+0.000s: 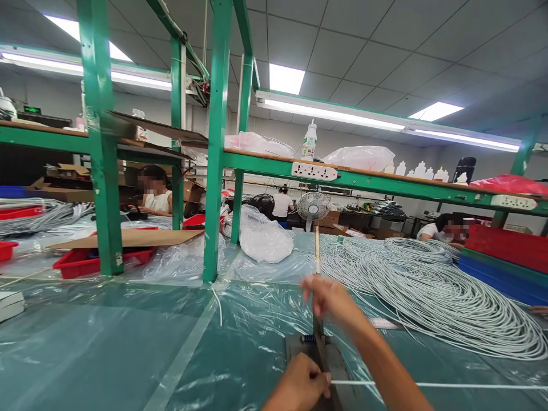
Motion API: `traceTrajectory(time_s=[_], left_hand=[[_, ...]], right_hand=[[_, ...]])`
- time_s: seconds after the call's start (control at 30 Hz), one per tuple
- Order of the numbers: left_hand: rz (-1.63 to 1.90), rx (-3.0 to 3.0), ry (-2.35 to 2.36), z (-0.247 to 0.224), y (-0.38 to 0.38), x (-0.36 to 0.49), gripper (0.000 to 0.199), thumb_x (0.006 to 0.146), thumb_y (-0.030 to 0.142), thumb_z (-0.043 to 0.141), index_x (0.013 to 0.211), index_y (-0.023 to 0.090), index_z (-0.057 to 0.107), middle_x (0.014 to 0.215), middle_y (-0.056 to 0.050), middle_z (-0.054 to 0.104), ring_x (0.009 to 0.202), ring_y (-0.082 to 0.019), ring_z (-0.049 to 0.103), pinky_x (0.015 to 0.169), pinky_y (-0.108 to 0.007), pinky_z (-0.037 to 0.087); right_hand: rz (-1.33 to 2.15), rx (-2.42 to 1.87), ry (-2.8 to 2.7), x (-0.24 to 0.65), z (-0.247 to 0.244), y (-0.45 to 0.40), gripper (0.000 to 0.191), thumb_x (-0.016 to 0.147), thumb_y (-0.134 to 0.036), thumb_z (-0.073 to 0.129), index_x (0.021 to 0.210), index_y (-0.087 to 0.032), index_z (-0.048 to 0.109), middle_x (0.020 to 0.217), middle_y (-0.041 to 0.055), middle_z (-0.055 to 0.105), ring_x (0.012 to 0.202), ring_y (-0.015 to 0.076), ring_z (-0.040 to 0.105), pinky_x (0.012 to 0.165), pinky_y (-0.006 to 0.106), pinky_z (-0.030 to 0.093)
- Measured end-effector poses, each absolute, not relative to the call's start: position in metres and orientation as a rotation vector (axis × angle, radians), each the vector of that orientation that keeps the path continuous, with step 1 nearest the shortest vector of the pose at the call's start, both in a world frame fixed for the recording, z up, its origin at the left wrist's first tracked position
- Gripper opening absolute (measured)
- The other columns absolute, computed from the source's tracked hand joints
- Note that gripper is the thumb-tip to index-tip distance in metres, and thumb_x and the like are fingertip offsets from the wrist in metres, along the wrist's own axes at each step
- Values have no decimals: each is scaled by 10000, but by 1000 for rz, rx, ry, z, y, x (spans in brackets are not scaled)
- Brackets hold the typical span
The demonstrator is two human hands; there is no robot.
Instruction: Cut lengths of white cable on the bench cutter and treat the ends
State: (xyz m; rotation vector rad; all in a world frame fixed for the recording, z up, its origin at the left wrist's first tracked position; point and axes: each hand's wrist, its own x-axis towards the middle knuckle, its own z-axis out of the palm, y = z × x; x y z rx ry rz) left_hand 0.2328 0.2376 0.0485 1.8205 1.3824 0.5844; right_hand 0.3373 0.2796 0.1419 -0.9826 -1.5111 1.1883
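Observation:
A white cable [428,385] runs in from the right edge to the base of a lever cutter [318,331], a metal tool with a flat base, a spring and an upright lever. At the base, my left hand [299,381] is closed, pinching the cable's end between thumb and fingers. My right hand [334,299] is in front of the lever at mid-height, fingers bent and smeared by motion. Whether it touches the lever I cannot tell. The lever's pale upper handle [317,242] rises above that hand.
Large coils of white cable [449,291] lie to the right, beside stacked red and blue bins [500,257]. Green posts [216,142] carry a shelf with a power strip [314,171]. A plastic bag [265,237] and red trays [85,262] lie behind. Several people sit farther back.

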Motion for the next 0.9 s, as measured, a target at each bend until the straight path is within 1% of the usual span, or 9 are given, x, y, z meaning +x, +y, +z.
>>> traceTrajectory(time_s=[0.07, 0.13, 0.27, 0.43, 0.57, 0.7, 0.8, 0.87, 0.9], left_hand=[[588, 1824, 1325, 45, 239, 233, 303, 751, 319, 491, 645, 125, 697, 353, 58, 242, 409, -95, 264, 452, -245, 168], [607, 1791, 1355, 40, 243, 233, 310, 756, 328, 493, 642, 125, 698, 364, 52, 252, 419, -89, 266, 467, -246, 171], [605, 1747, 1423, 27, 251, 234, 306, 729, 371, 539, 608, 136, 692, 375, 46, 271, 440, -92, 272, 494, -243, 193], [623, 1706, 1428, 23, 253, 234, 259, 699, 338, 580, 582, 133, 685, 365, 49, 282, 444, -89, 277, 499, -247, 192], [661, 1655, 1433, 27, 253, 235, 201, 670, 280, 600, 561, 131, 680, 373, 49, 314, 447, -81, 279, 489, -250, 170], [704, 1635, 1469, 29, 252, 238, 175, 641, 228, 607, 503, 131, 654, 394, 40, 365, 469, -85, 341, 493, -249, 184], [702, 1630, 1474, 28, 252, 241, 183, 639, 243, 603, 502, 131, 649, 409, 33, 402, 470, -89, 371, 488, -250, 191], [686, 1630, 1472, 27, 252, 242, 184, 641, 254, 596, 516, 131, 653, 408, 32, 412, 453, -89, 372, 480, -251, 192], [680, 1631, 1468, 27, 251, 243, 183, 643, 251, 592, 518, 131, 653, 404, 32, 409, 446, -89, 371, 478, -250, 192]], right_hand=[[1011, -1064, -1247, 349, 161, 319, 194, 871, -284, 403, 989, -160, 493, 823, -15, 508, 440, 6, 369, 402, 141, 328], [996, -1137, -1092, 359, 173, 357, 188, 874, -263, 384, 1018, -168, 461, 826, -17, 491, 424, 6, 339, 405, 146, 335], [1216, -1213, -1003, 364, 175, 401, 293, 869, -391, 390, 930, -121, 487, 691, -16, 489, 438, 44, 382, 438, 201, 397], [1324, -1211, -954, 357, 174, 403, 405, 865, -491, 320, 824, -126, 490, 606, -27, 461, 420, 57, 395, 426, 208, 403], [1326, -1113, -948, 367, 188, 381, 386, 869, -495, 268, 849, -171, 477, 628, -11, 504, 399, 62, 413, 410, 199, 422], [1395, -1003, -973, 390, 206, 327, 405, 865, -497, 265, 883, -179, 514, 769, 36, 585, 491, 86, 514, 476, 219, 485], [1436, -1018, -953, 404, 205, 266, 276, 847, -402, 412, 802, -157, 532, 841, 66, 611, 495, 76, 527, 491, 203, 497], [1435, -1090, -934, 411, 193, 224, 154, 762, -302, 576, 793, -152, 558, 882, 77, 620, 497, 75, 533, 508, 197, 503], [1442, -1126, -931, 413, 184, 205, 178, 698, -264, 645, 823, -156, 578, 914, 85, 621, 526, 89, 552, 535, 205, 511]])
